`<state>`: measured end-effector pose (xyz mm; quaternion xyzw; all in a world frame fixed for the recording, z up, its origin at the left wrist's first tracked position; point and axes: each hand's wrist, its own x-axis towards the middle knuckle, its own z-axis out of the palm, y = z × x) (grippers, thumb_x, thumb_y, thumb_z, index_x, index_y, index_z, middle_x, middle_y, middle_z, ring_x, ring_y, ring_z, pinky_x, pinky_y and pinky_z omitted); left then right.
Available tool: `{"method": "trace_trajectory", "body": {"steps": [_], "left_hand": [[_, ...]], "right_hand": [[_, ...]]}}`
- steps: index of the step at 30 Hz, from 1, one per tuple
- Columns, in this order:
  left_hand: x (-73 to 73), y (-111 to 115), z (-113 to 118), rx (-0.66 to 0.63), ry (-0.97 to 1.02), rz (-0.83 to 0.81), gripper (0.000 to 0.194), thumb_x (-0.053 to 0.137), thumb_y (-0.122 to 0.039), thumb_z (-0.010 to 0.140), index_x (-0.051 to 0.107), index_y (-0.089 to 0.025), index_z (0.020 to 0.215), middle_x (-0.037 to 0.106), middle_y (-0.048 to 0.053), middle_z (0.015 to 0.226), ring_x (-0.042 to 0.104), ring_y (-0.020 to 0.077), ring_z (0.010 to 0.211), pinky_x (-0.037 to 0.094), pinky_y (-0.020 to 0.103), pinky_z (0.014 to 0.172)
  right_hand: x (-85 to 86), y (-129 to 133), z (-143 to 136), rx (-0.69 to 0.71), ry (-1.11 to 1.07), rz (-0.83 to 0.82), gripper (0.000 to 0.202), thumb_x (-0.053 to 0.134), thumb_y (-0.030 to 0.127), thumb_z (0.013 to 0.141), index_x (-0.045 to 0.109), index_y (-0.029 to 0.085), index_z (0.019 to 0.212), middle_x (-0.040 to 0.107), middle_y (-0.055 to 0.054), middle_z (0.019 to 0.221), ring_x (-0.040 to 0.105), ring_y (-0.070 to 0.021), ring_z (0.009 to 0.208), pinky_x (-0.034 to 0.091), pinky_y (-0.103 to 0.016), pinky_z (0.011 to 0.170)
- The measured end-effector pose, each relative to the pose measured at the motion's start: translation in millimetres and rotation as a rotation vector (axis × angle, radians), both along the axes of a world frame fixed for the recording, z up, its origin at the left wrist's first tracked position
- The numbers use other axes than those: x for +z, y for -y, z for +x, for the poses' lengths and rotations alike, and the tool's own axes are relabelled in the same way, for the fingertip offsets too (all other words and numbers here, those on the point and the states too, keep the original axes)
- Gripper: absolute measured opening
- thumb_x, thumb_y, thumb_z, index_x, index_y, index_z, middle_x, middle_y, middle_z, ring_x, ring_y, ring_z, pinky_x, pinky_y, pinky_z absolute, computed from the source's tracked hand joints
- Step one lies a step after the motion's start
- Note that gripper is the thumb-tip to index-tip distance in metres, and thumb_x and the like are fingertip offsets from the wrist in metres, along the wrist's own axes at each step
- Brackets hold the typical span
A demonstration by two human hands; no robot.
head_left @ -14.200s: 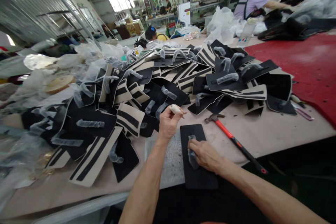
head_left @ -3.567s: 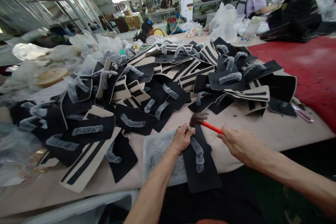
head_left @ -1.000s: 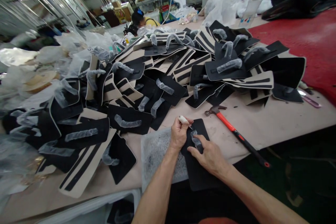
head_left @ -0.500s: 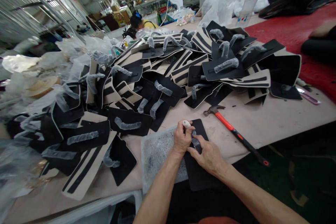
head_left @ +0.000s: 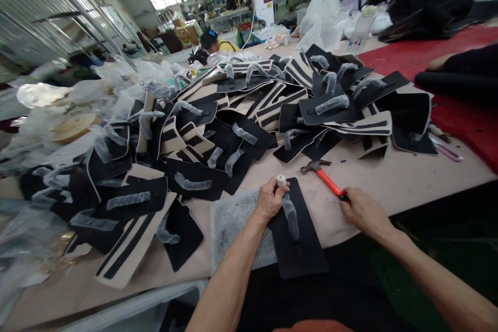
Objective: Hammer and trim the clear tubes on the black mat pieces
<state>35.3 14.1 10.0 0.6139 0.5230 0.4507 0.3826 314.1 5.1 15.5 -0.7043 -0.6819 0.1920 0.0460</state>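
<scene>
A black panel [head_left: 309,249] lies flat at the near edge of the table, partly over a scuffed translucent board [head_left: 232,223]. Along the panel runs a handle wrapped in clear plastic [head_left: 291,218]. My left hand [head_left: 271,198] is closed around a small tool with a white round top [head_left: 280,180], upright at the handle's far end; the tool's lower part is hidden by my fingers. To the right, my right hand [head_left: 361,210] is closed on the grip of a claw hammer [head_left: 329,181] with a red and black shaft. The hammer's head still rests at the table surface.
A large heap of black and beige panels with wrapped handles [head_left: 249,135] fills the table's middle and left. Plastic bags [head_left: 78,93] lie at the left. A pink cutter [head_left: 447,149] lies near red material [head_left: 462,109] at the right. Other people sit and stand further back.
My right hand has left the panel's wrapped handle, moved right and taken hold of the hammer's grip. My left hand stays at the handle's far end with the white-topped tool.
</scene>
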Motion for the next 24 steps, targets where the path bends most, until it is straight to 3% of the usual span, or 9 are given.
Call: {"method": "trace_trajectory", "body": {"steps": [2, 5, 7, 10, 14, 16, 19, 21, 24], "left_hand": [[-0.6, 1, -1, -0.011, -0.001, 0.013, 0.010, 0.059, -0.018, 0.088, 0.065, -0.019, 0.096, 0.076, 0.004, 0.094, 0.070, 0.0177, 0.086, 0.053, 0.028, 0.080], [-2.2, 2, -4, -0.046, -0.009, 0.027, 0.009, 0.059, -0.020, 0.089, 0.065, -0.020, 0.096, 0.076, 0.004, 0.094, 0.070, 0.0177, 0.085, 0.054, 0.028, 0.079], [-3.9, 4, -5, -0.061, -0.025, 0.039, 0.010, 0.059, -0.021, 0.089, 0.065, -0.020, 0.097, 0.075, 0.004, 0.095, 0.070, 0.0174, 0.084, 0.054, 0.027, 0.077], [-6.2, 5, -5, -0.055, -0.031, 0.047, 0.011, 0.058, -0.020, 0.089, 0.064, -0.020, 0.098, 0.075, 0.005, 0.095, 0.070, 0.0172, 0.083, 0.054, 0.027, 0.077], [-7.0, 4, -4, -0.047, -0.030, 0.037, 0.011, 0.058, -0.021, 0.089, 0.064, -0.020, 0.099, 0.076, 0.005, 0.095, 0.071, 0.0172, 0.083, 0.053, 0.027, 0.077], [-7.0, 4, -4, -0.043, -0.051, 0.035, 0.010, 0.060, -0.022, 0.089, 0.064, -0.020, 0.098, 0.076, 0.004, 0.093, 0.071, 0.0176, 0.082, 0.053, 0.026, 0.075], [-7.8, 3, -5, -0.039, -0.072, 0.029, 0.007, 0.059, -0.022, 0.088, 0.065, -0.020, 0.093, 0.074, 0.003, 0.086, 0.069, 0.0169, 0.076, 0.051, 0.025, 0.070], [-8.8, 4, -5, -0.038, -0.055, 0.024, 0.008, 0.059, -0.022, 0.088, 0.064, -0.020, 0.093, 0.074, 0.003, 0.086, 0.069, 0.0168, 0.076, 0.051, 0.025, 0.070], [-9.6, 4, -4, -0.040, -0.021, 0.016, 0.010, 0.059, -0.023, 0.087, 0.064, -0.021, 0.096, 0.075, 0.004, 0.091, 0.070, 0.0174, 0.081, 0.052, 0.025, 0.073]], "right_hand": [[4.7, -5, -1, -0.131, -0.345, -0.258, 0.007, 0.058, 0.020, 0.076, 0.052, 0.020, 0.079, 0.053, -0.002, 0.067, 0.051, -0.0172, 0.063, 0.036, -0.028, 0.058], [21.1, -5, -15, -0.296, -0.845, -0.605, 0.008, 0.055, 0.024, 0.075, 0.048, 0.021, 0.077, 0.047, 0.003, 0.060, 0.040, -0.0110, 0.048, 0.031, -0.025, 0.047], [37.5, -2, -26, -0.327, -0.930, -0.638, 0.012, 0.048, 0.033, 0.082, 0.048, 0.021, 0.080, 0.044, 0.005, 0.060, 0.033, -0.0090, 0.042, 0.027, -0.024, 0.041], [68.4, 6, -36, -0.250, -0.830, -0.318, 0.031, 0.036, 0.049, 0.093, 0.048, 0.023, 0.082, 0.040, 0.007, 0.057, 0.033, -0.0098, 0.040, 0.025, -0.024, 0.040], [101.6, 12, -38, 0.104, -0.472, 0.304, 0.040, 0.035, 0.056, 0.096, 0.049, 0.023, 0.080, 0.046, 0.003, 0.054, 0.043, -0.0130, 0.045, 0.029, -0.026, 0.047], [109.3, 11, -37, 0.295, -0.254, 0.409, 0.042, 0.033, 0.056, 0.098, 0.049, 0.023, 0.077, 0.047, 0.002, 0.052, 0.040, -0.0130, 0.042, 0.022, -0.028, 0.046], [121.0, 6, -38, 0.503, -0.017, 0.374, 0.040, 0.036, 0.051, 0.099, 0.048, 0.023, 0.074, 0.049, 0.002, 0.051, 0.034, -0.0124, 0.038, 0.014, -0.030, 0.046], [133.0, 3, -40, 0.504, -0.045, 0.407, 0.039, 0.037, 0.050, 0.100, 0.046, 0.024, 0.073, 0.049, 0.003, 0.051, 0.037, -0.0122, 0.039, 0.017, -0.029, 0.045], [145.3, 5, -46, 0.290, -0.289, 0.581, 0.036, 0.033, 0.048, 0.102, 0.046, 0.023, 0.079, 0.050, 0.003, 0.054, 0.045, -0.0119, 0.042, 0.028, -0.026, 0.046]]}}
